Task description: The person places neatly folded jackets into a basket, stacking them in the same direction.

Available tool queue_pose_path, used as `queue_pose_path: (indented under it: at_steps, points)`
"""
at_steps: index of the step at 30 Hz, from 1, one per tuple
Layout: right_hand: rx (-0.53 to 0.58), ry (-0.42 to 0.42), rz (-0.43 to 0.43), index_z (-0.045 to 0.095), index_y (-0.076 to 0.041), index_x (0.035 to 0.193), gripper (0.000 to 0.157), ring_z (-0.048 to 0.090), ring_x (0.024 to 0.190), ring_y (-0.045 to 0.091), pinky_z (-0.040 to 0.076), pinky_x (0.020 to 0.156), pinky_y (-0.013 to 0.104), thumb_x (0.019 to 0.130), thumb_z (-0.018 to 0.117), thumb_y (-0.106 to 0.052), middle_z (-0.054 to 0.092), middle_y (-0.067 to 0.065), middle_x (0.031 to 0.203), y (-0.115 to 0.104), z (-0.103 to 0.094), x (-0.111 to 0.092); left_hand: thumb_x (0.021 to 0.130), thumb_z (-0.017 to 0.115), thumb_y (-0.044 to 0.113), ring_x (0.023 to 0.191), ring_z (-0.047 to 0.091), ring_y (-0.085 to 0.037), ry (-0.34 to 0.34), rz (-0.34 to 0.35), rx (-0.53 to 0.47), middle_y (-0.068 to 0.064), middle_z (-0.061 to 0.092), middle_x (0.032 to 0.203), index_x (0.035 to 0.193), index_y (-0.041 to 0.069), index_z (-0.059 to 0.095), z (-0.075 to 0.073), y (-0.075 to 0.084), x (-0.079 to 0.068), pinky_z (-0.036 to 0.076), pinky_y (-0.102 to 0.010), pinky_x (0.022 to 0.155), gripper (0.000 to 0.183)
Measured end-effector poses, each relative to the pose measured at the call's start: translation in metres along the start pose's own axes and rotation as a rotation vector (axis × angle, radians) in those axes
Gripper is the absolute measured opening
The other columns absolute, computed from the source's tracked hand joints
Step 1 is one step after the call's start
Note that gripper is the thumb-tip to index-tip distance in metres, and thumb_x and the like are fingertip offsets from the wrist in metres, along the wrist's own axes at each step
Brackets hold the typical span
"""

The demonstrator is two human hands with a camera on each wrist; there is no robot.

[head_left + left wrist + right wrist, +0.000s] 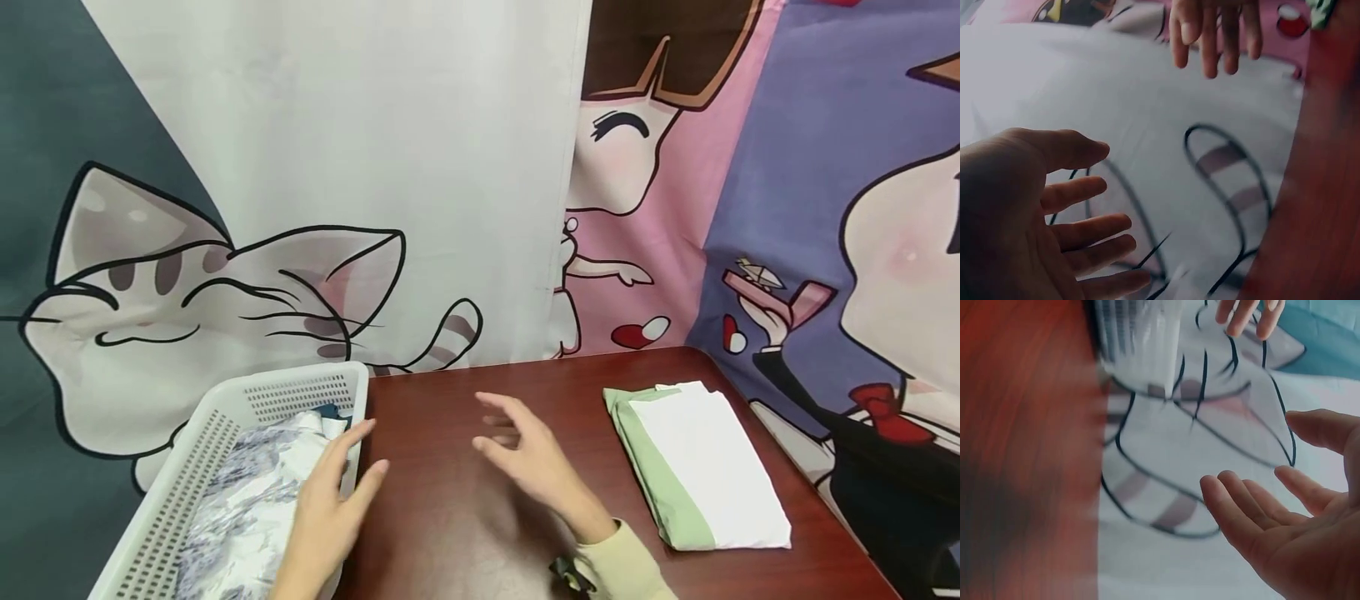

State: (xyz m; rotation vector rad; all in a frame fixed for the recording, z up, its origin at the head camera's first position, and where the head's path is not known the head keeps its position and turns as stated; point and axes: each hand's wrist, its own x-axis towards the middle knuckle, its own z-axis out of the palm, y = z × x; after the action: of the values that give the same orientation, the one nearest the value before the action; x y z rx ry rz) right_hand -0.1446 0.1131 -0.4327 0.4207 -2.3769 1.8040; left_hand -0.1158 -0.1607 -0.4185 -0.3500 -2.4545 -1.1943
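My left hand hovers by the right rim of a white plastic basket, its fingers extended and nothing held. Inside that basket lie white and grey-blue patterned cloths, with a bit of dark blue fabric at the back. Over the middle of the brown table, my right hand is raised with loosely bent fingers and holds nothing. Both palms face each other across a gap, as the left wrist view shows with the right hand beyond the left. A folded white and green cloth lies farther right.
The reddish-brown table meets a printed cartoon curtain along its back edge. On the right side the curtain continues close beside the table. The basket's wall stands at the table's left.
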Motion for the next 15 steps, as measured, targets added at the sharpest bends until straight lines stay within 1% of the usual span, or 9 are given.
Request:
queue_pose_path:
  at_steps: [1, 2, 4, 5, 7, 9, 10, 13, 15]
  points:
    - [0.000, 0.011, 0.001, 0.061, -0.017, 0.149, 0.057, 0.066, 0.124, 0.031, 0.053, 0.102, 0.052, 0.096, 0.080, -0.008, 0.061, 0.005, 0.147, 0.002, -0.008, -0.001, 0.099, 0.077, 0.016, 0.138, 0.054, -0.026, -0.007, 0.018, -0.017, -0.006, 0.061, 0.150, 0.147, 0.018, 0.063, 0.008, 0.003, 0.001, 0.034, -0.012, 0.107, 0.051]
    - [-0.005, 0.019, -0.001, 0.060, -0.016, 0.149, 0.058, 0.065, 0.124, 0.032, 0.053, 0.102, 0.053, 0.096, 0.080, -0.007, 0.060, 0.007, 0.148, 0.004, -0.016, -0.002, 0.098, 0.078, 0.017, 0.139, 0.054, -0.027, -0.019, 0.035, -0.027, -0.006, 0.061, 0.150, 0.147, 0.016, 0.063, 0.016, 0.006, 0.002, 0.035, -0.017, 0.109, 0.051]
    - [-0.025, 0.035, -0.013, 0.060, -0.013, 0.149, 0.058, 0.065, 0.126, 0.034, 0.053, 0.102, 0.054, 0.095, 0.080, -0.005, 0.061, 0.009, 0.148, 0.007, -0.031, -0.004, 0.097, 0.079, 0.017, 0.139, 0.055, -0.027, -0.043, 0.055, -0.045, -0.006, 0.061, 0.149, 0.146, 0.015, 0.064, 0.031, 0.011, 0.003, 0.039, -0.030, 0.112, 0.052]
    - [-0.039, 0.038, -0.022, 0.060, -0.012, 0.149, 0.058, 0.064, 0.126, 0.034, 0.053, 0.102, 0.053, 0.095, 0.080, -0.006, 0.061, 0.009, 0.148, 0.009, -0.038, -0.005, 0.096, 0.080, 0.018, 0.138, 0.056, -0.027, -0.052, 0.059, -0.051, -0.005, 0.062, 0.149, 0.146, 0.015, 0.064, 0.038, 0.014, 0.003, 0.040, -0.037, 0.113, 0.053]
    - [-0.064, 0.039, -0.037, 0.060, -0.012, 0.148, 0.057, 0.064, 0.126, 0.034, 0.054, 0.102, 0.051, 0.095, 0.081, -0.006, 0.061, 0.010, 0.148, 0.012, -0.052, -0.008, 0.095, 0.081, 0.018, 0.139, 0.056, -0.025, -0.082, 0.048, -0.079, -0.003, 0.062, 0.148, 0.146, 0.016, 0.064, 0.051, 0.020, 0.005, 0.043, -0.048, 0.111, 0.054]
    - [-0.081, 0.032, -0.042, 0.060, -0.011, 0.149, 0.057, 0.065, 0.125, 0.032, 0.054, 0.101, 0.047, 0.095, 0.081, -0.008, 0.062, 0.011, 0.146, 0.014, -0.066, -0.009, 0.095, 0.081, 0.019, 0.139, 0.055, -0.022, -0.111, 0.027, -0.116, 0.001, 0.062, 0.148, 0.147, 0.019, 0.064, 0.063, 0.025, 0.007, 0.044, -0.051, 0.111, 0.055]
    - [-0.088, 0.022, -0.042, 0.059, -0.012, 0.149, 0.057, 0.065, 0.125, 0.032, 0.054, 0.102, 0.048, 0.096, 0.080, -0.010, 0.062, 0.012, 0.145, 0.015, -0.074, -0.010, 0.095, 0.081, 0.020, 0.139, 0.055, -0.020, -0.122, 0.015, -0.132, 0.003, 0.062, 0.148, 0.147, 0.021, 0.064, 0.068, 0.027, 0.008, 0.044, -0.053, 0.112, 0.054]
    - [-0.126, -0.005, -0.037, 0.057, -0.012, 0.151, 0.058, 0.067, 0.123, 0.033, 0.055, 0.101, 0.045, 0.097, 0.079, -0.014, 0.063, 0.015, 0.142, 0.018, -0.096, -0.009, 0.096, 0.079, 0.019, 0.140, 0.054, -0.021, -0.152, 0.000, -0.190, 0.003, 0.062, 0.146, 0.147, 0.023, 0.063, 0.086, 0.029, 0.012, 0.043, -0.054, 0.113, 0.053]
    - [-0.158, -0.014, -0.022, 0.056, -0.014, 0.152, 0.058, 0.067, 0.123, 0.033, 0.054, 0.101, 0.041, 0.098, 0.079, -0.018, 0.064, 0.015, 0.141, 0.020, -0.112, -0.010, 0.097, 0.077, 0.020, 0.138, 0.056, -0.023, -0.167, -0.005, -0.218, 0.002, 0.063, 0.145, 0.147, 0.024, 0.063, 0.097, 0.030, 0.014, 0.044, -0.056, 0.112, 0.052]
